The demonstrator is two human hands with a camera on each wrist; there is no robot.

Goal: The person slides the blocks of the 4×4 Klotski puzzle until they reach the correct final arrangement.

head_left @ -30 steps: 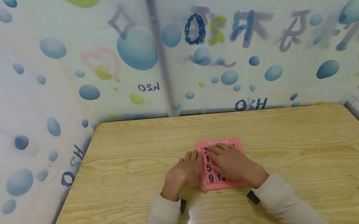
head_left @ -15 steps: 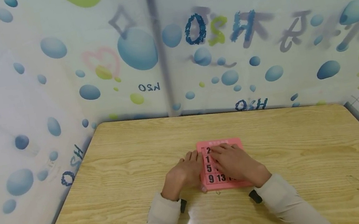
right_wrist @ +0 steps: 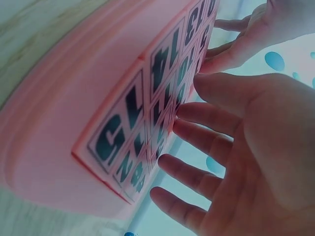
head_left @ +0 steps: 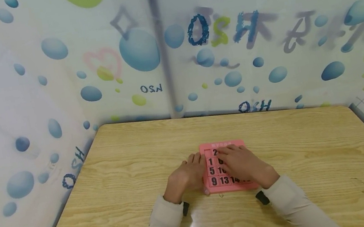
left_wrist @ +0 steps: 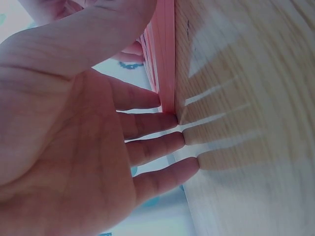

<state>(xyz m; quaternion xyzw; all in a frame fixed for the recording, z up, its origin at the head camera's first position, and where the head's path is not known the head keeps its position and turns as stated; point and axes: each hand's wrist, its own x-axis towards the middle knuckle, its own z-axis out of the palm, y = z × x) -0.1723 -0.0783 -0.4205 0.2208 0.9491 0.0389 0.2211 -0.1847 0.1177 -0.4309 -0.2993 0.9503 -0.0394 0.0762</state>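
Observation:
A pink number slide puzzle (head_left: 231, 189) lies flat on the table, its square tiles printed with black numbers. Along its left side rests my left hand (head_left: 186, 176), fingers straight, their tips down on the tabletop in the left wrist view and the thumb by the near left corner. Over the upper right part of the tiles is my right hand (head_left: 243, 163), fingers extended, with fingertips on the top row near the 2 tile (head_left: 214, 152). An empty slot (head_left: 207, 153) shows at the top left of the grid. Several right-hand tiles are hidden under the hand in the head view.
The light wooden table (head_left: 131, 153) extends around the puzzle on all sides. Behind it and at the left hangs a white curtain (head_left: 104, 94) with blue and green drop prints. Dark bands show at both wrists.
The 2 tile has slid right, uncovering an empty slot at the top left corner. My right hand has shifted slightly right with it; my left hand has stayed still.

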